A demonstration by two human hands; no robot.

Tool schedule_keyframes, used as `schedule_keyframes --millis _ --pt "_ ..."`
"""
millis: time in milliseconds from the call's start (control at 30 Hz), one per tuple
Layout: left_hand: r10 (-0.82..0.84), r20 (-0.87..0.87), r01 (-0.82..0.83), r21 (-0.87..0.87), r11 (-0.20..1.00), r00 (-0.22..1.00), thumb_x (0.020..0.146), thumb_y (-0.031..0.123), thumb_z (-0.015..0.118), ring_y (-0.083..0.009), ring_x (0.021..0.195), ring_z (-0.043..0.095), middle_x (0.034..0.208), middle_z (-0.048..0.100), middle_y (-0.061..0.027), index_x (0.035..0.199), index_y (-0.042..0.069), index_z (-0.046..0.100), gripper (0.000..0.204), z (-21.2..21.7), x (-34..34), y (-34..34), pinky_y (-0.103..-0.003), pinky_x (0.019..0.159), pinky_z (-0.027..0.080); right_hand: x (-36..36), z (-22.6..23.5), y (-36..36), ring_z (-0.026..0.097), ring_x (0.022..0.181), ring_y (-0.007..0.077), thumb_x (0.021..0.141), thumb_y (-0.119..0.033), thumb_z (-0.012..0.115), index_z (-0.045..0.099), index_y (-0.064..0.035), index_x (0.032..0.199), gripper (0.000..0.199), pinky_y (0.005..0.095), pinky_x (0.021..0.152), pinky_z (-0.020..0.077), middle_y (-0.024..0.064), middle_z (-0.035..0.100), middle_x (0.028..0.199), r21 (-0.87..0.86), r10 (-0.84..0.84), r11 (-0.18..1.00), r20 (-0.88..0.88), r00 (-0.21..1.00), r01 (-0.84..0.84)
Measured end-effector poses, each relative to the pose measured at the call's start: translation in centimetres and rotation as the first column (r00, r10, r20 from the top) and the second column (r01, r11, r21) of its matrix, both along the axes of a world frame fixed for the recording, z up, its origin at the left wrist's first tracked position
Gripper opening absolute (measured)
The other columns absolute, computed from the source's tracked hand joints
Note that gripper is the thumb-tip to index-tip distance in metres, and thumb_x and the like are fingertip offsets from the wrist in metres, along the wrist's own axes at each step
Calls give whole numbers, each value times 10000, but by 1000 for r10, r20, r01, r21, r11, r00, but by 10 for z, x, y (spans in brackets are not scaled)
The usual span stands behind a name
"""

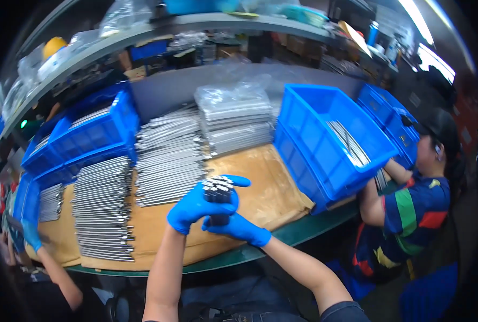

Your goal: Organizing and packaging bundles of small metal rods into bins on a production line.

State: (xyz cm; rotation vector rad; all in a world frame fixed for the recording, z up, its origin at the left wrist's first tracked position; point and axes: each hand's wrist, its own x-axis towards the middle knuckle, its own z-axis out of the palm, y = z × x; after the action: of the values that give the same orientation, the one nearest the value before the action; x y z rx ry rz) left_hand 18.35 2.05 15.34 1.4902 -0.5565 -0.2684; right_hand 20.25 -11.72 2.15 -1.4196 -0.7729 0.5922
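Observation:
My left hand [188, 206], in a blue glove, is wrapped round an upright bundle of metal rods [217, 192] in front of my chest. The bright tips of the rods point up, and their sides look dark. Lower down, my gloved right hand [241, 228] closes on the same bundle from the right. Behind my hands, bare silver rods [166, 174] lie in a pile on the tan sheet [255, 177] that covers the table. Further left is another row of rods [102, 209] with dark ends.
Plastic-wrapped rods [236, 121] are stacked at the back. A blue crate [330, 139] with rods stands right, and more blue crates [88, 131] stand left. A co-worker [416, 198] is at the right; another person's gloved hand [32, 235] is at the left. A shelf [196, 24] spans above.

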Motion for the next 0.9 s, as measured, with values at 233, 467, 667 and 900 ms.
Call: schedule_keyframes --millis 233,467,667,900 --pt "144 -18 -145 -89 985 989 708 36 676 -147 783 599 795 615 -62 950 -8 607 255 -15 4 -3 -277 732 480 10 0 1 587 951 159 814 -184 659 590 -46 1074 303 316 857 447 80 641 983 66 25 998 -80 997 -20" --pt "70 -172 -109 -229 967 983 702 6 674 -189 741 618 793 618 -89 903 -5 593 217 -26 1 -9 -310 689 506 3 -7 -1 584 924 146 814 -175 655 611 -53 1025 248 316 839 453 59 639 946 96 -28 995 21 999 26" --pt "131 -175 -154 -127 980 976 678 72 705 -221 746 626 799 598 -94 938 -4 567 304 -21 3 -13 -344 686 518 2 -9 0 576 911 146 810 -182 661 606 -60 1032 259 313 812 459 55 626 964 54 -9 998 -64 998 13" --pt "118 -274 -135 -43 990 954 697 30 691 -175 702 610 767 610 -81 918 -1 587 246 -57 3 -18 -284 648 501 1 -9 -9 561 919 159 812 -136 644 586 -58 1074 280 318 820 456 65 610 972 123 -97 988 24 995 93"
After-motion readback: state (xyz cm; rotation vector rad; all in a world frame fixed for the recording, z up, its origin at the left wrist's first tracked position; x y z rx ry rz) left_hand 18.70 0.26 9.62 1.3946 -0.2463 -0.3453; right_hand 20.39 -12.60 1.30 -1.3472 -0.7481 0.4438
